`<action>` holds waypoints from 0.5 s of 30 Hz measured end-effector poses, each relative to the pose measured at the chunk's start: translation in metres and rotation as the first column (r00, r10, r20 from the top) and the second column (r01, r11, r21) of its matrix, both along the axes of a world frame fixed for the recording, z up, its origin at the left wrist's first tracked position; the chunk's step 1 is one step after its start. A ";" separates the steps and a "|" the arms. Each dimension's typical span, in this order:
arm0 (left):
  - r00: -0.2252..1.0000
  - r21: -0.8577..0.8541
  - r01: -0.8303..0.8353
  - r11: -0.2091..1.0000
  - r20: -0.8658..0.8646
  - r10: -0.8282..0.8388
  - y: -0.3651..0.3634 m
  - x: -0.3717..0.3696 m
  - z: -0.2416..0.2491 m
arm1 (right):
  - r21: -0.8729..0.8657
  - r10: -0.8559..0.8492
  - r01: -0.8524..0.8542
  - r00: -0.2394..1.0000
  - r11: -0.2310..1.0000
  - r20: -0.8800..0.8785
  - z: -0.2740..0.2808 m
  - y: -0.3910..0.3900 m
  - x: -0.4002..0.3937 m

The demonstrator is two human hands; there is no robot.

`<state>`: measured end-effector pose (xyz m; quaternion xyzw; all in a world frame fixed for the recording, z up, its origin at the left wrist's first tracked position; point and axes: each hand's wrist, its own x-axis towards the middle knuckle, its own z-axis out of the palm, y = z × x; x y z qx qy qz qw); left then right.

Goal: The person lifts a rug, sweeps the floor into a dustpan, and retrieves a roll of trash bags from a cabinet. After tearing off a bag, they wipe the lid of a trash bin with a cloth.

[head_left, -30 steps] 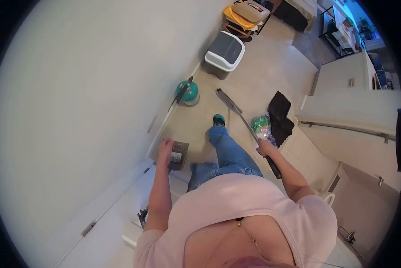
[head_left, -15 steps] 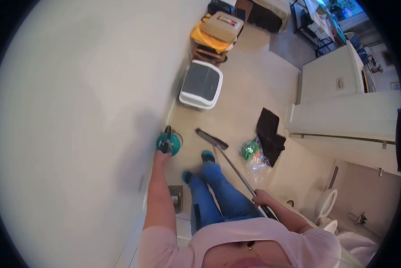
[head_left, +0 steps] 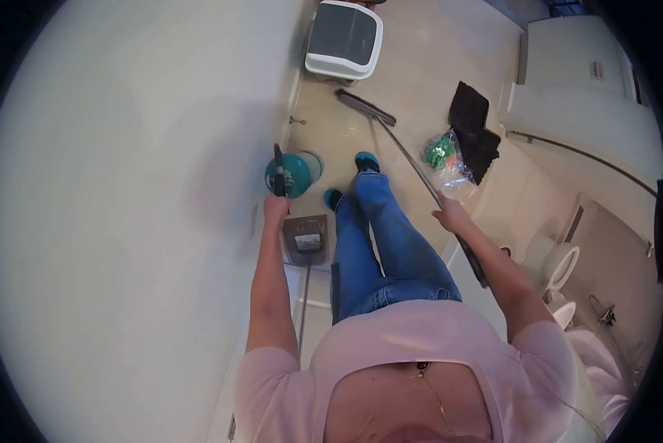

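My left hand (head_left: 276, 207) is closed around the black handle of a round teal container (head_left: 297, 176) with a paler, see-through-looking lower part, held beside the wall. My right hand (head_left: 453, 214) grips the long handle of a broom (head_left: 366, 107), whose dark-bristled head rests on the floor ahead of my feet. Below the teal container, close to my left leg, is a grey long-handled dustpan (head_left: 306, 238); a light patch shows in its middle. What kind of container the teal one is, I cannot make out.
A white litter box with a grey lid (head_left: 344, 35) stands along the wall. To the right lie a clear plastic bag with green things in it (head_left: 442, 153) and a dark mat (head_left: 470, 118). A toilet (head_left: 562, 267) is further right. A small door stop (head_left: 297, 120) juts from the wall.
My view has tipped downward, so the floor things sit higher in it. The teal container shows more of its side, and the dustpan's long handle has come into sight. Both hands keep their grips.
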<state>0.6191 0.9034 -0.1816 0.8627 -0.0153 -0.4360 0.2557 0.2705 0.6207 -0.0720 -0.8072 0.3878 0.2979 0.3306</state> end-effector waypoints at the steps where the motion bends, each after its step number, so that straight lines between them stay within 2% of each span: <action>1: 0.999 0.037 0.026 0.999 -0.019 -0.026 0.011 -0.005 0.010 | 0.031 0.015 -0.014 0.999 0.999 -0.036 -0.013 0.016 0.010; 2: 0.998 0.070 0.049 0.996 -0.037 -0.046 0.021 -0.010 0.019 | 0.060 0.035 -0.031 0.997 0.998 -0.069 -0.025 0.034 0.023; 4: 0.995 0.075 -0.022 0.997 -0.091 0.029 0.037 -0.024 0.036 | 0.091 0.091 -0.072 0.968 0.993 -0.235 -0.034 0.085 0.040; 7: 0.994 0.115 -0.040 0.993 -0.100 0.051 0.066 -0.038 0.037 | 0.274 0.288 -0.236 0.943 0.932 -0.167 -0.012 0.102 0.041; 10: 0.992 0.117 -0.064 0.991 -0.104 0.076 0.092 -0.052 0.041 | 0.309 0.354 -0.315 0.932 0.897 -0.079 0.035 0.080 0.034; 12: 0.990 0.124 -0.080 0.989 -0.106 0.094 0.099 -0.063 0.048 | 0.223 0.379 -0.343 0.915 0.912 -0.142 0.040 0.061 0.040; 14: 0.991 0.164 -0.073 0.984 -0.100 0.090 0.106 -0.070 0.067 | 0.139 0.297 -0.287 0.953 0.948 -0.060 0.036 0.047 0.064; 15: 0.995 0.170 -0.063 0.983 -0.071 0.076 0.118 -0.073 0.061 | 0.127 0.276 -0.266 0.959 0.955 -0.063 0.017 0.054 0.070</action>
